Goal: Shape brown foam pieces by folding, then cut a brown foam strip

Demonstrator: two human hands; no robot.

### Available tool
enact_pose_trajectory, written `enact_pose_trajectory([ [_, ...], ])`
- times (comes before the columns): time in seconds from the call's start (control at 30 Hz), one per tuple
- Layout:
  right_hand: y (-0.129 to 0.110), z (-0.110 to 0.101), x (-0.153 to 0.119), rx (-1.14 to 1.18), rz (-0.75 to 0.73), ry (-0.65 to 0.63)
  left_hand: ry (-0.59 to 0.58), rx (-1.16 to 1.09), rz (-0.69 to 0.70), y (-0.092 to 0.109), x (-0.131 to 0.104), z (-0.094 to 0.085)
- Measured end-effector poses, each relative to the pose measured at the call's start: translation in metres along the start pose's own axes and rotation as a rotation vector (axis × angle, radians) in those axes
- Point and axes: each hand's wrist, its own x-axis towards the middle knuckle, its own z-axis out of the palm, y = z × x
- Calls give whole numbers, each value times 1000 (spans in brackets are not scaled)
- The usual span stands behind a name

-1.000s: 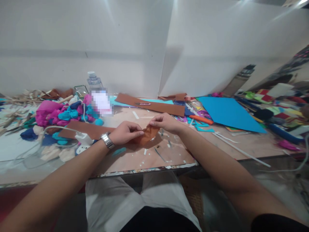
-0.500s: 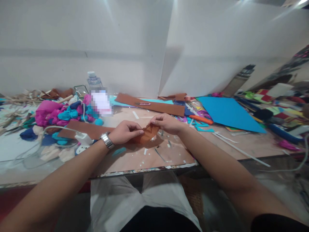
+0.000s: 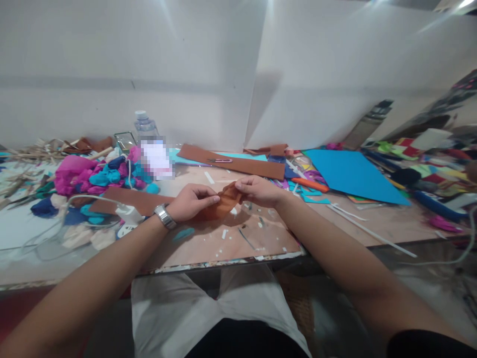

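Between both hands is a piece of brown crepe paper [image 3: 224,203], creased along its upper edge and held just above the table. My left hand [image 3: 194,201], with a metal watch at the wrist, pinches its left part between thumb and fingers. At the upper right corner, my right hand [image 3: 257,190] grips it with thumb and bent fingertips. Part of the paper is hidden behind the left hand. A flat brown strip [image 3: 137,200] lies left of the left hand, partly under the wrist. Small paper scraps are scattered on the table [image 3: 208,251] below.
Crumpled pink and blue paper [image 3: 76,171], a white charger [image 3: 128,214], a phone [image 3: 158,159] and a bottle [image 3: 143,122] stand or lie at left. Behind the hands, a small cutter [image 3: 222,160] rests on a brown strip [image 3: 257,166]. Rightward are an orange-handled tool [image 3: 309,184] and a blue sheet [image 3: 356,176].
The paper's creased edge looks more spread out between the hands. The right fingers have shifted slightly along its corner, and the left hand has moved a little left.
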Motion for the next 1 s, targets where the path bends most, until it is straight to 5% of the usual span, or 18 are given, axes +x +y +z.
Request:
enact_pose_trajectory([
  [1.0, 6, 2, 0, 92, 102, -66, 7, -3, -38, 3, 0, 0],
])
